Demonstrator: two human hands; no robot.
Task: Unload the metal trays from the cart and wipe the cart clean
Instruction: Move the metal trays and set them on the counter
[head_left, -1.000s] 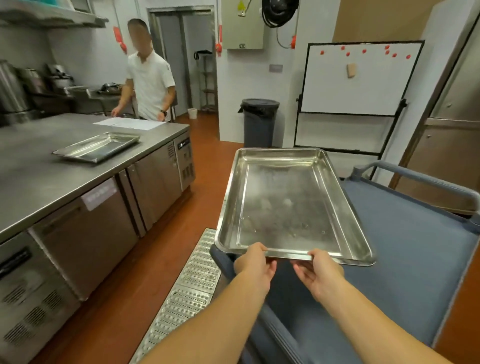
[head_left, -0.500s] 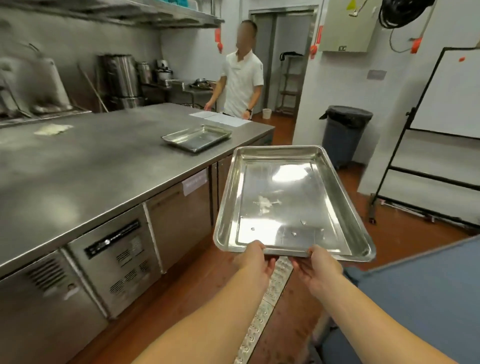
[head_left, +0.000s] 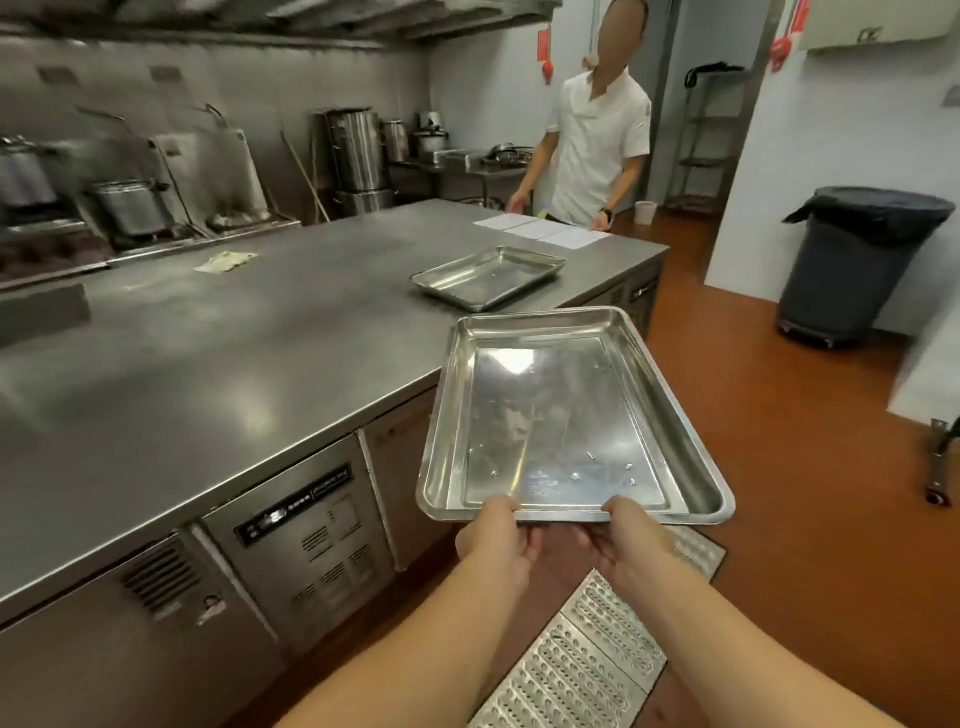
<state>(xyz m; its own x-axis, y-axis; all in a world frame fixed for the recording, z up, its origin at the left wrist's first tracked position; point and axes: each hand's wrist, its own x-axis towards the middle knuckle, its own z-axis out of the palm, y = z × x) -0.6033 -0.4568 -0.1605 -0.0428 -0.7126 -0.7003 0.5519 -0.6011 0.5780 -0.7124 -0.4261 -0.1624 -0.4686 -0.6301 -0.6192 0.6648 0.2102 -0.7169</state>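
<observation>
Gripping tray by its near short edge, left hand beside right hand — long axis up-frame, table at left.

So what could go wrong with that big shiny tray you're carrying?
Both the left hand and right hand hold the metal tray only by its near short rim, so its far end could dip and slip. Setting it down, it might bang the other tray on the steel counter.

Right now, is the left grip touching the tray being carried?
Touching. In the head view the left grip has its thumb over the near rim of the tray, fingers underneath; the right grip holds the same rim.
</observation>
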